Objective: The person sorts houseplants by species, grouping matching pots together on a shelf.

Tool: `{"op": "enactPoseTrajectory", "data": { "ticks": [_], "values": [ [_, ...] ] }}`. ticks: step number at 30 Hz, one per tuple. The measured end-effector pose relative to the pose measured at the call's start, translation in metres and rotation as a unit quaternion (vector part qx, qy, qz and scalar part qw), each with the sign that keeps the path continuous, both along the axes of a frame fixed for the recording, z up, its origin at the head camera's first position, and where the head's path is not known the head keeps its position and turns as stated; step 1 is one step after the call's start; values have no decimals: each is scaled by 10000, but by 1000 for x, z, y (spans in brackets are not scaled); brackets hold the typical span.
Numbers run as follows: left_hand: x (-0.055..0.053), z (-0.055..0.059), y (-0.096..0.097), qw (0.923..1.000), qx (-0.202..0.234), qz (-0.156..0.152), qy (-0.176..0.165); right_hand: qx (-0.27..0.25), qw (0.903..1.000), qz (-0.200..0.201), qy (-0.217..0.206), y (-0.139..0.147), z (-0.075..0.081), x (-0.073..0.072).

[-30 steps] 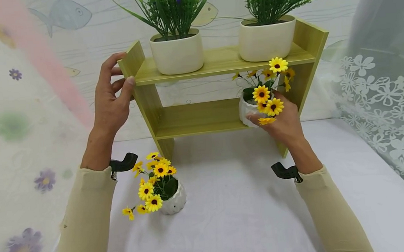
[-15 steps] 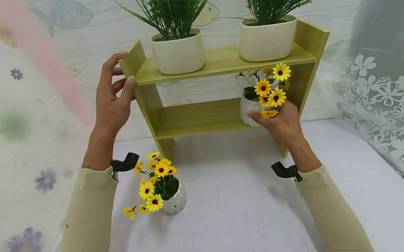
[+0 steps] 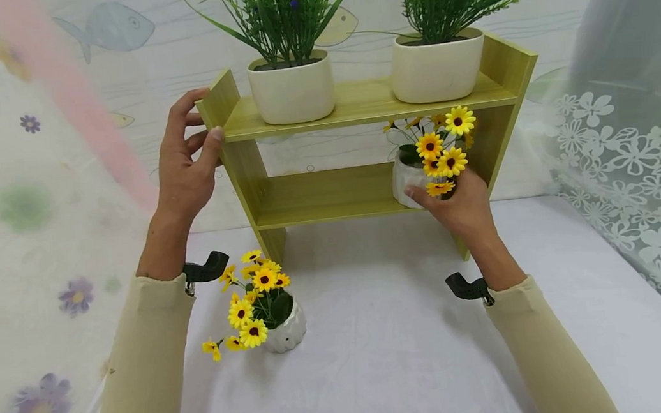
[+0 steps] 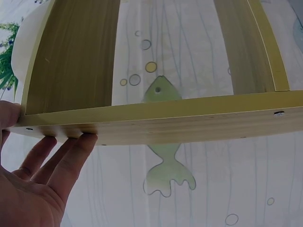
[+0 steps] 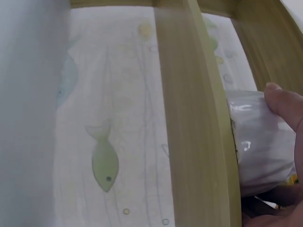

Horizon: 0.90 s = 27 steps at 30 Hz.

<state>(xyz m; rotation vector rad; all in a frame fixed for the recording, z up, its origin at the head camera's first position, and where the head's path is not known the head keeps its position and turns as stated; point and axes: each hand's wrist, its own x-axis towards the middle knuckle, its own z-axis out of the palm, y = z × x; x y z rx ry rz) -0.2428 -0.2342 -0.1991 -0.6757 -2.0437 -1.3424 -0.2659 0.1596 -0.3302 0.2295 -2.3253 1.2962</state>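
Currently I have the white flowerpot (image 3: 408, 178) just left of the right hand (image 3: 461, 207), which grips it, thumb across its front, at the right end of the lower shelf (image 3: 329, 194) of the wooden rack (image 3: 492, 134). It stands roughly upright, mouth up, yellow flowers (image 3: 452, 161) spilling toward that hand. The right forearm reaches forward, slanting inward. Higher up, the left hand (image 3: 187, 172) holds the rack's side panel (image 3: 221, 102), thumb on the front edge. Below it, a second flowerpot (image 3: 287, 330) sits on the desk (image 3: 375, 357).
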Motion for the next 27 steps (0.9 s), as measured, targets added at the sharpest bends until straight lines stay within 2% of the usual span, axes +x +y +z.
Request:
{"op": "enactPoseTrajectory", "data": {
  "ticks": [5,12,16,21,25,27],
  "values": [
    [-1,-2,0,10000,-4,25,8,64,9964,-193,823,-4,-8,-1],
    [-1,-4,1,9999,-61,123,-18,43,9930,-614,1003,-14,-21,6],
    [-1,-4,1,9999,-59,130,-35,9,9914,-732,1088,-18,-22,10],
    [0,-3,0,10000,-38,78,43,48,9940,-753,794,-22,-14,20],
    [-1,-2,0,10000,-2,23,47,160,9965,-781,257,-28,-3,32],
    [-1,-2,0,10000,-11,40,56,221,9975,-669,-21,-32,2,39]
  ]
}}
